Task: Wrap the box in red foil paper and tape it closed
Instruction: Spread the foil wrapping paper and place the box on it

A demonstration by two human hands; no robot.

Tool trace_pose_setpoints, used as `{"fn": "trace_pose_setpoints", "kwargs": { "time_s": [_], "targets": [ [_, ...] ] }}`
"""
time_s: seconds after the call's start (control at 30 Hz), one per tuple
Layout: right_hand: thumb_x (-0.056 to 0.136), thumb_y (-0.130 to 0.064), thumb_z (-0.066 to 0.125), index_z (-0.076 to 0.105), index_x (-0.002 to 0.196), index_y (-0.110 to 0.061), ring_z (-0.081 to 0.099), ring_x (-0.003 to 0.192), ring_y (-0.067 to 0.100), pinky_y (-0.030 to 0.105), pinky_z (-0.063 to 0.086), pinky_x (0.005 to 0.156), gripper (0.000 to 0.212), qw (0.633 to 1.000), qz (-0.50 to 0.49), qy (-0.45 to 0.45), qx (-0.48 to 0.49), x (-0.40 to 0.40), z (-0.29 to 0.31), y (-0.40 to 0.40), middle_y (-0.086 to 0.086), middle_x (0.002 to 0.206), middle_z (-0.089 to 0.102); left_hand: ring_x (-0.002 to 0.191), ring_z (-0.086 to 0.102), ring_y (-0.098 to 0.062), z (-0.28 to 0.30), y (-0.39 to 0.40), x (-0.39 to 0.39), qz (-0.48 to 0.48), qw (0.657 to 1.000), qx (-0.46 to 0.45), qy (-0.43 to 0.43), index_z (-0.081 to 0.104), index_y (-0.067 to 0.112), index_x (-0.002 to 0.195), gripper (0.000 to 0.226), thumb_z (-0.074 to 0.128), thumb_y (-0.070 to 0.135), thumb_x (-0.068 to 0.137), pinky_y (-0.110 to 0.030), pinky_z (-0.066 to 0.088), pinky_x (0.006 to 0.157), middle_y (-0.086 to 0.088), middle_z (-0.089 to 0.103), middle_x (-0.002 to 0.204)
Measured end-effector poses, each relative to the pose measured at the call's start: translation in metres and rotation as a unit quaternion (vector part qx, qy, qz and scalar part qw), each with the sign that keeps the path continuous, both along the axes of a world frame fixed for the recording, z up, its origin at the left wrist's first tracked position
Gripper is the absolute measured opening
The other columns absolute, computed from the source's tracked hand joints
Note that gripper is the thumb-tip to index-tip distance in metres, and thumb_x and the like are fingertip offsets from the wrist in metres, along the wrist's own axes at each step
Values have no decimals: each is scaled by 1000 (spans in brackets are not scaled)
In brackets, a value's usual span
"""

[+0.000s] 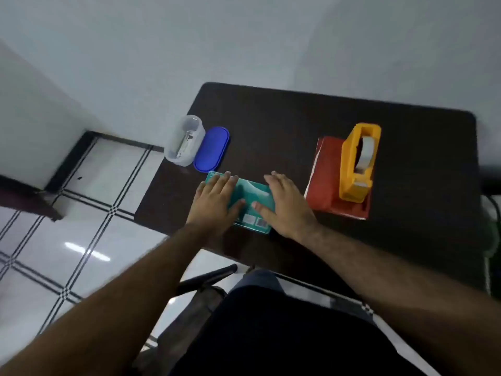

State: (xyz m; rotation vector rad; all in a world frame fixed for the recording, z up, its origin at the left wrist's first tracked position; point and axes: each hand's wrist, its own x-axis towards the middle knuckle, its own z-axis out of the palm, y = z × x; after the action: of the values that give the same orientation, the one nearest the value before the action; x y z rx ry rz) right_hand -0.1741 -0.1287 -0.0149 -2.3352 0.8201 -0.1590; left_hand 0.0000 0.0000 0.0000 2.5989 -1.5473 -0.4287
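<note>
Dark clothing on the person's lap [271, 335] is filling the bottom of the view, and 2 bare forearms are reaching forward from it toward a dark table [298, 126]. Both arms are angling inward, so the hands are meeting over the same spot near the table's front edge.

Lying flat there is the teal box [250, 198], with a barcode label showing at its near end. Its left side is being covered by the left hand [215, 203], palm down, with fingers straight and slightly spread, the fingertips reaching past the far edge and the thumb stretching across the top. On the box's right side, the right hand [287, 204] is resting palm down in the same way, fingers straight and close together, thumb pointing in toward the other thumb. Neither hand is curling around the box; both are lying flat on it.

Well to the right, the red foil paper [324, 180] is lying on the table, with a yellow tape dispenser [357, 164] sitting on top of it. At the table's left edge, a clear container [184, 141] is standing just beside its blue lid [211, 149].
</note>
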Motion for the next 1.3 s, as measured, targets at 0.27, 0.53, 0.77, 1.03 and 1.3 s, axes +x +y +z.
{"fn": "trace_pose_setpoints", "kwargs": {
  "time_s": [0.27, 0.53, 0.77, 1.03, 1.3],
  "targets": [
    [96, -47, 66, 43, 153, -17, 33, 153, 27, 52, 33, 125, 68, 984, -176, -30, -5, 59, -31, 35, 8, 163, 40, 164, 14, -29, -43, -2, 47, -93, 995, -39, -3, 34, 27, 166, 66, 36, 59, 108, -62, 10, 131, -1, 28, 175],
    [100, -44, 62, 55, 146, -18, 30, 155, 30, 53, 29, 126, 53, 973, -202, -41, -106, 78, -58, 32, 10, 161, 43, 160, 28, -31, -62, -14, 59, -86, 988, -122, -30, 45, 29, 161, 59, 35, 56, 109, -64, 21, 127, -1, 41, 169],
    [100, -49, 62, 65, 142, -27, 43, 135, 20, 23, 38, 91, 47, 948, -257, -80, -170, 81, -74, 26, 1, 143, 50, 155, 39, -26, -83, -26, 65, -80, 975, -201, -48, 53, 34, 156, 56, 38, 53, 106, -58, 33, 124, 4, 50, 163],
    [97, -58, 59, 78, 116, -30, 63, 110, 20, 33, 52, 87, 39, 918, -264, -74, -286, 84, -78, 31, -3, 113, 70, 144, 53, -25, -100, -22, 73, -114, 947, -284, -98, 64, 31, 147, 58, 35, 52, 102, -52, 48, 113, 2, 61, 154],
    [98, -54, 62, 74, 127, -18, 68, 111, 27, 36, 53, 91, 47, 864, -413, -127, -259, 75, -90, 87, 4, 120, 75, 129, 58, -40, -109, 4, 79, -86, 952, -283, -84, 64, 25, 143, 74, 29, 73, 99, -49, 50, 108, -10, 63, 147]
  ]
}}
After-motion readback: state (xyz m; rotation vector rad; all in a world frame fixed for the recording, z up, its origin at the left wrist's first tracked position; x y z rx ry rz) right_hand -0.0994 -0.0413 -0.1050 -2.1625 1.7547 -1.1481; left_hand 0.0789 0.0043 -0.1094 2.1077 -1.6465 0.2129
